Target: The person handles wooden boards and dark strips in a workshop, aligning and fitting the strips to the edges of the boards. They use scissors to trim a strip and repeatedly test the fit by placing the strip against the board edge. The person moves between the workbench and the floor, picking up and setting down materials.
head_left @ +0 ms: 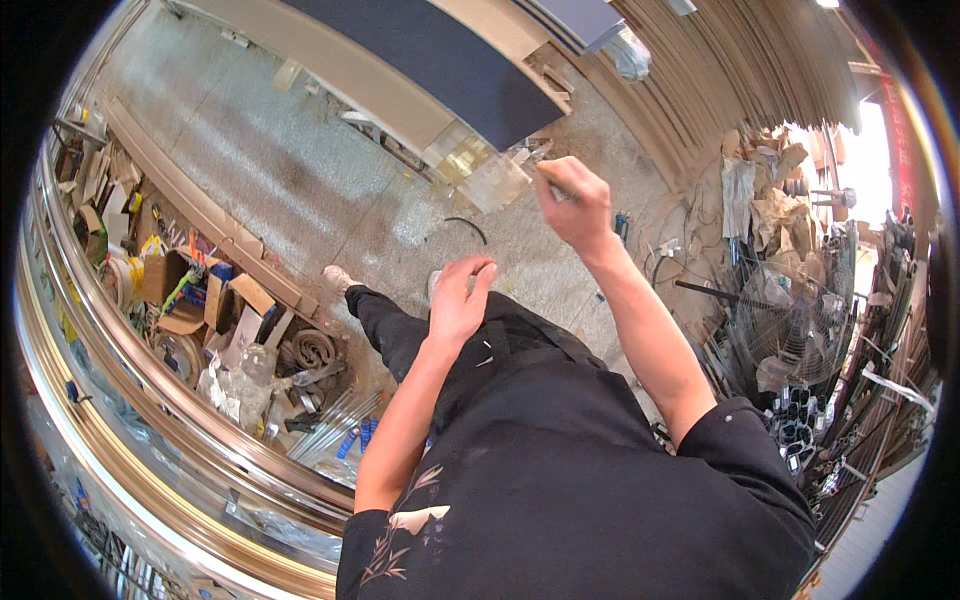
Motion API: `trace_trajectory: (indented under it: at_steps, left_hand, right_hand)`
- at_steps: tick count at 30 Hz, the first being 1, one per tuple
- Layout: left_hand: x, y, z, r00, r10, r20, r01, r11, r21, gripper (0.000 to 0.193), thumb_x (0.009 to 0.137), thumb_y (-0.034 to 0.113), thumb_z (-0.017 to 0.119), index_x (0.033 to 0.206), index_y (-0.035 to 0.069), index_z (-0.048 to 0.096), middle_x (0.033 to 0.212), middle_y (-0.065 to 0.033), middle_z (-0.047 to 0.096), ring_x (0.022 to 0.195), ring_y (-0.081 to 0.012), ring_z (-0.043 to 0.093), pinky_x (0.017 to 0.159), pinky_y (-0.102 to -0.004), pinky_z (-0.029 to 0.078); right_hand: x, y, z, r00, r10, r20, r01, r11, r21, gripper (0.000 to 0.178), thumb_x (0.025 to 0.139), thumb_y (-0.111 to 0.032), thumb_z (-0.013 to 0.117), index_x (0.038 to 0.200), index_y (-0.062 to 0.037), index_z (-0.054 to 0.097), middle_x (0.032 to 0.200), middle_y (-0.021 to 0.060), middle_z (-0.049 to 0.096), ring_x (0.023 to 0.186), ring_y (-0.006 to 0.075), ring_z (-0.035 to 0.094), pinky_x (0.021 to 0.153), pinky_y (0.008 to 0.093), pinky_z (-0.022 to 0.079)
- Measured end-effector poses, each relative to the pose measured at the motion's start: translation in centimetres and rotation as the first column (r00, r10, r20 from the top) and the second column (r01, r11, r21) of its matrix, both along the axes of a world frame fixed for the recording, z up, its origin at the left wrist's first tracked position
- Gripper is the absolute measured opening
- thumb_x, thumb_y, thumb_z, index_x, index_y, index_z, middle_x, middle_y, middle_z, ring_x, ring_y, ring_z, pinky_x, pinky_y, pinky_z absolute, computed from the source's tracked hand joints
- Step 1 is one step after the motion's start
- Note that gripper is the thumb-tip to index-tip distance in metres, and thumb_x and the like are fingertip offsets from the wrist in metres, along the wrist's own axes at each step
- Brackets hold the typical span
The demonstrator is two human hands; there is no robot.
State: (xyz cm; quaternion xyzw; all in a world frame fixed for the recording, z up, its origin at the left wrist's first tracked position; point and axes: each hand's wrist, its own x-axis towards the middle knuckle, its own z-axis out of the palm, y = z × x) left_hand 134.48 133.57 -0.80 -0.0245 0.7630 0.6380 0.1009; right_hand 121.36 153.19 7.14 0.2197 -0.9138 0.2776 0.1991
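My right hand (577, 205) is raised in front of me, its fingers curled closed. Whatever may be inside the fingers is too small or hidden to make out. Just beyond and left of it, in the picture, lies the end of a long dark panel (470, 75) with a tan border. Clear plastic film (492, 182) hangs at that end. Lower and nearer my body is my left hand (460, 303), loosely bent with the thumb apart from the fingers. Nothing shows in it.
Shiny long metal profiles (190, 450) run along the left. Beside them lie cardboard boxes (165, 280), scraps and a brown roll (313, 348). At right stand a wire fan guard (790, 325) and stacked profiles. Long brown boards (710, 75) fill the far right. A black strip (470, 228) lies on the floor.
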Motion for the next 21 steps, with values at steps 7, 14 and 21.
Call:
trace_trajectory:
  at_steps: [7, 14, 21]
  left_hand:
    - [1.2, -2.0, -1.8, 0.999, 0.023, 0.048, -0.02, 0.998, -0.067, 0.025, 0.105, 0.023, 0.062, 0.114, 0.001, 0.071, 0.1, -0.0072, 0.076, 0.095, -0.0137, 0.068, 0.087, -0.0285, 0.051]
    - [1.8, -4.7, -1.3, 0.972, 0.108, 0.208, -0.101, 0.994, -0.044, 0.028, 0.105, 0.024, 0.061, 0.115, 0.001, 0.072, 0.098, -0.0076, 0.077, 0.088, -0.0122, 0.068, 0.081, -0.0279, 0.052]
    - [1.8, -4.2, 0.2, 0.966, 0.066, 0.25, -0.057, 0.997, -0.043, 0.029, 0.107, 0.024, 0.06, 0.116, -0.001, 0.071, 0.101, -0.006, 0.076, 0.095, -0.01, 0.066, 0.089, -0.0257, 0.049]
  right_hand:
    - [1.6, -0.3, -3.3, 0.995, 0.105, 0.001, -0.103, 0.978, 0.18, 0.028, 0.072, -0.006, 0.075, 0.1, -0.0071, 0.069, 0.097, 0.0077, 0.065, 0.084, 0.0271, 0.068, 0.073, 0.0377, 0.056]
    - [3.0, 0.0, -4.2, 0.99, 0.097, -0.103, -0.081, 0.985, 0.15, 0.028, 0.073, -0.014, 0.074, 0.099, -0.0068, 0.069, 0.098, 0.0074, 0.064, 0.093, 0.0259, 0.064, 0.089, 0.042, 0.047]
    - [4.6, 0.1, -3.7, 0.995, 0.1, -0.014, -0.098, 0.987, 0.13, 0.026, 0.076, -0.014, 0.072, 0.101, -0.0069, 0.07, 0.096, 0.0058, 0.061, 0.095, 0.025, 0.061, 0.087, 0.0395, 0.046]
